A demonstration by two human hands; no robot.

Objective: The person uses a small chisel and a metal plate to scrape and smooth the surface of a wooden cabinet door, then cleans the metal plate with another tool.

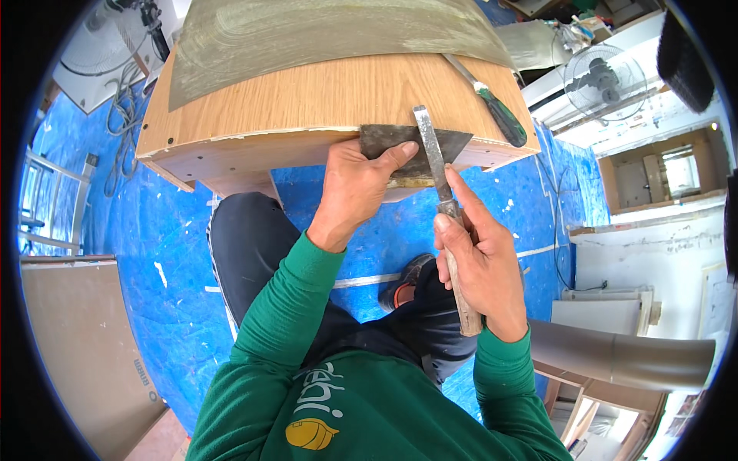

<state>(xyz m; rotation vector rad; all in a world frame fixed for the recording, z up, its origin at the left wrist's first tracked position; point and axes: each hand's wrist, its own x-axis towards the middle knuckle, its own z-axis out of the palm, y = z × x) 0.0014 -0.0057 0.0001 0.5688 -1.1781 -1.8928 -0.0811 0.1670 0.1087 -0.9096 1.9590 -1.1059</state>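
Note:
A chisel [432, 146] with a worn wooden handle is in my right hand [488, 273], its forefinger stretched along the metal and the other fingers wrapped around the handle. The blade slants up and left across a dark grey flat piece [384, 138]; I cannot tell whether they touch. My left hand [354, 180] grips that piece at the near edge of a wood-grain panel [269, 100], thumb on top and fingers hidden below. On the panel's right side lies a file-like tool [500, 115] with a green and black handle, its metal end reaching the grey-brown sheet [330, 34].
Blue sheeting [165, 230] covers the floor under my legs. A standing fan [603, 81] is at the far right, and a coiled cable [123, 107] lies at the left. Beside my right elbow is a grey cylinder [630, 357]. A large board [84, 330] stands near left.

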